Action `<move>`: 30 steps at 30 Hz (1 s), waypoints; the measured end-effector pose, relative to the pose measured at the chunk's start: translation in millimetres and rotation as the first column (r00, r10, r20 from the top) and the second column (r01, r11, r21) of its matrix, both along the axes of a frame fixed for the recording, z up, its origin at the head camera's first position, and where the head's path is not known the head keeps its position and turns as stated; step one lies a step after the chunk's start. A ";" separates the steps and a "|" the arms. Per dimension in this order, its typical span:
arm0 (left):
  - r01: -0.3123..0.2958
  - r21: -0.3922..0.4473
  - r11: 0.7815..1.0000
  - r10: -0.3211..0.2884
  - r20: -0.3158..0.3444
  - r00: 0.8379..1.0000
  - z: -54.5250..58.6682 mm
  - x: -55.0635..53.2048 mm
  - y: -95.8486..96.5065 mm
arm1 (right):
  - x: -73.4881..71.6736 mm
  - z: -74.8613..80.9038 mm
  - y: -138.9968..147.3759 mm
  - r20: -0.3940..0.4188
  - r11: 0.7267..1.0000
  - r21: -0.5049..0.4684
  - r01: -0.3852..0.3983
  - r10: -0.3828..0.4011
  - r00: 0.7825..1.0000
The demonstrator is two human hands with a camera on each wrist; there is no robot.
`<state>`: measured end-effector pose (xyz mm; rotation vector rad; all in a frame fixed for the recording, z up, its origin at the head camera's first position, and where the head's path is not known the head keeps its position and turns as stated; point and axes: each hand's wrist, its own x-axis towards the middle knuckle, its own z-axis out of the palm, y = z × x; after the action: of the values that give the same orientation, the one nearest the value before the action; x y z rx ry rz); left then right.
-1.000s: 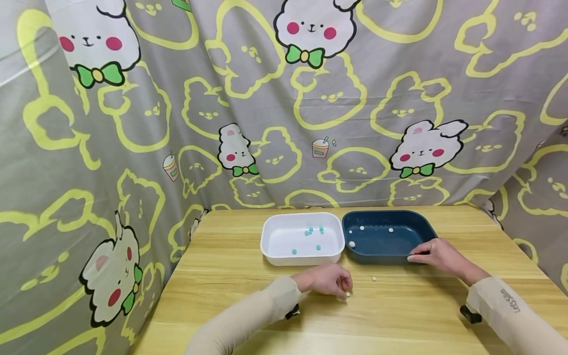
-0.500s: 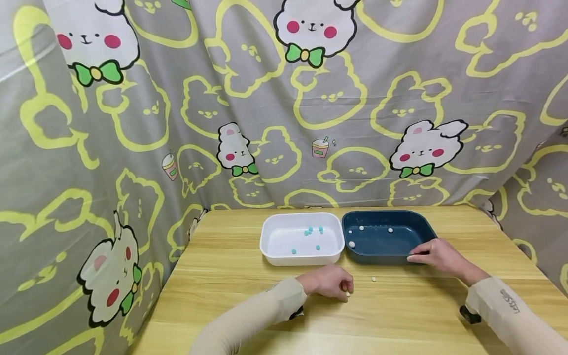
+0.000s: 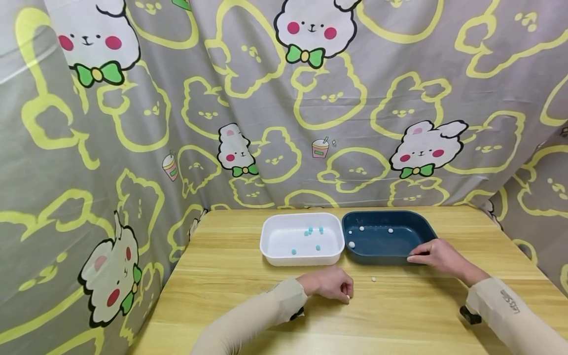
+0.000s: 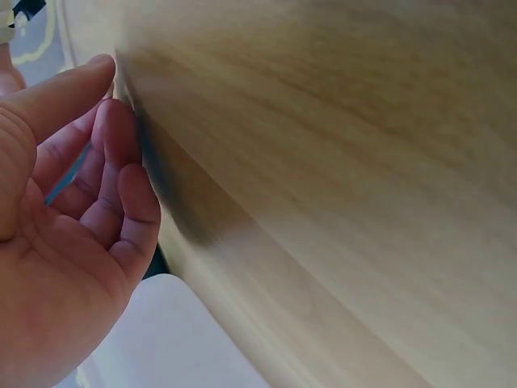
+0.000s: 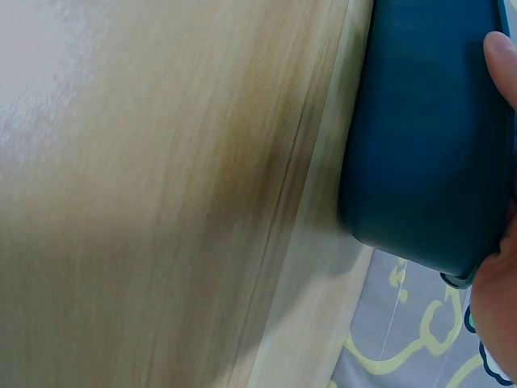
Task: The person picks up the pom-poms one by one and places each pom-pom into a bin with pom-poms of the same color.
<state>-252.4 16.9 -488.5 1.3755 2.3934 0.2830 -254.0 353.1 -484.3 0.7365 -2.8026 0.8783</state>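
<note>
My left hand is low over the table in front of the white tray, thumb and forefinger pinching a small white ball. Most of that ball is covered by the fingertips; in the left wrist view it is hidden. With thumb and fingers, my right hand grips the front right rim of the dark blue tray. Several white balls, one of them the ball, lie inside that tray. Another small white ball rests on the wood just in front of it.
A white tray stands against the blue tray's left side and holds several teal balls, such as the teal ball. The wooden table ends at a patterned grey curtain behind and at the left.
The left hand has shifted slightly right, and its fingertips now cover more of the small white ball. My right hand stays on the blue tray's rim.
</note>
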 end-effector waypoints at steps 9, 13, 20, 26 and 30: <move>0.019 0.023 1.000 -0.020 0.025 1.000 9.4 3.1 2.6 | 1.9 2.1 -1.1 -0.001 1.000 -0.002 -0.013 0.013 1.000; 0.004 0.045 0.999 -0.006 0.050 0.999 17.5 3.5 4.7 | 1.1 0.4 -0.3 0.014 1.000 0.009 0.010 -0.010 1.000; 0.010 0.113 0.994 -0.016 0.048 0.999 33.6 2.1 7.8 | -0.4 -1.8 1.8 0.011 1.000 0.016 0.004 -0.005 1.000; -0.020 0.161 0.987 0.016 0.027 1.000 46.0 -3.8 8.8 | 0.1 -0.4 0.8 0.012 1.000 0.014 0.004 -0.004 1.000; -0.054 0.179 0.982 0.053 0.014 0.999 56.7 -8.7 11.7 | -0.5 0.1 0.9 0.025 1.000 0.016 0.006 -0.006 1.000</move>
<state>-261.1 28.6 -431.8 1.3831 2.4505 0.5305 -254.6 353.9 -484.2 0.7236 -2.8349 0.8716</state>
